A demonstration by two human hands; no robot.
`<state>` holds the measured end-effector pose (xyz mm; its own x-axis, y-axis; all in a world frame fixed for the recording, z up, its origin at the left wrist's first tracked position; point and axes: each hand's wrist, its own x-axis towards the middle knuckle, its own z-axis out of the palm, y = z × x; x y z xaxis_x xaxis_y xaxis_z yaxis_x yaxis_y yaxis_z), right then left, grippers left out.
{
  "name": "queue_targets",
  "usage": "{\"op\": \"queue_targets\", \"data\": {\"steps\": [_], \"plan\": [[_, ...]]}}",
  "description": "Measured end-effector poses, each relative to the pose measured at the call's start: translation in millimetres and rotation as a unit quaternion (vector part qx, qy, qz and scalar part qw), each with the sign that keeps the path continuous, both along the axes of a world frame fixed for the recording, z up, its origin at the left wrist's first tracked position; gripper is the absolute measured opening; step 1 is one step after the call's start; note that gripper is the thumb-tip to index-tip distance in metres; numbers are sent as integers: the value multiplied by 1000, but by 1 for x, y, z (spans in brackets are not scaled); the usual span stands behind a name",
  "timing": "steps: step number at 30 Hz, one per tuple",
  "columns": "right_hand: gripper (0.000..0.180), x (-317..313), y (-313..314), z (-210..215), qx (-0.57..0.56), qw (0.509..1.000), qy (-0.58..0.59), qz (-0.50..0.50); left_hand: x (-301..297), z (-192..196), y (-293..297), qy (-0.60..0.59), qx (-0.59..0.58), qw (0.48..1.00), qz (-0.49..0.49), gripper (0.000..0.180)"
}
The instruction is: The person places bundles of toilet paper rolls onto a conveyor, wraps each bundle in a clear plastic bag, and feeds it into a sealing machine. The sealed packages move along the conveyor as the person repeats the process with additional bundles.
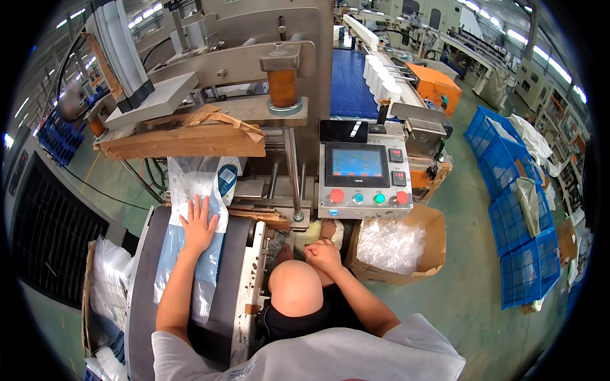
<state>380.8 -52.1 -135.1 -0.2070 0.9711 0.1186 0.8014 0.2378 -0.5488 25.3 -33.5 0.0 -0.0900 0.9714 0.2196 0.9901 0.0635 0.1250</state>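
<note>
My left hand [199, 223] lies flat with its fingers spread on a clear plastic bag [204, 279] with a blue area inside. The bag stretches along a dark conveyor belt [225, 279], its far end under the press of the machine. Close to its far end is a piece with a blue and white label [227, 179]. My right hand [323, 254] rests by my bent leg with its fingers curled; whatever they may hold is hidden.
Above the bag's far end is a press bar [184, 145] faced with torn brown material. A control panel [363, 171] with screen and buttons stands ahead. Right of my leg sits a cardboard box [432, 238] of clear plastic; blue crates [527, 273] line the far right.
</note>
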Motion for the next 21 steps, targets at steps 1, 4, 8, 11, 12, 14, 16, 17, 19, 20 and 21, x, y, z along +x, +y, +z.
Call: {"op": "queue_targets", "data": {"steps": [1, 4, 8, 11, 12, 14, 16, 17, 19, 20, 21], "plan": [[24, 0, 0, 0, 2, 1000, -5, 1, 0, 0, 0, 2, 2, 1000, -1, 63], [24, 0, 0, 0, 9, 1000, -12, 1, 0, 0, -1, -3, 5, 1000, -4, 63], [25, 0, -2, 1, 5, 1000, -6, -1, 0, 0, -2, -8, 10, 1000, -7, 63], [25, -1, -2, 3, -3, 1000, -10, -3, -2, -3, 0, 1, 9, 1000, -4, 63], [25, -1, -2, 4, -5, 1000, -10, -1, -1, -2, -1, 0, 8, 1000, -3, 63], [25, -1, -2, 4, -3, 1000, -11, -1, 0, 0, -1, 0, 5, 1000, -4, 63], [25, -2, -1, 3, 5, 1000, -15, -2, 0, 0, 0, -1, 3, 1000, -5, 63], [25, -2, -1, 3, 3, 1000, -16, -2, -1, 0, 0, -2, 2, 1000, -5, 63], [25, -2, -1, 3, 1, 1000, -19, -4, -1, 0, 0, -1, 3, 1000, -5, 63], [25, -2, -2, 3, -2, 1000, -18, -3, 0, 0, 0, -1, 3, 1000, -5, 63], [25, -2, -2, 4, -4, 1000, -16, -3, -1, 0, 0, 0, 4, 1000, -4, 63]]}}
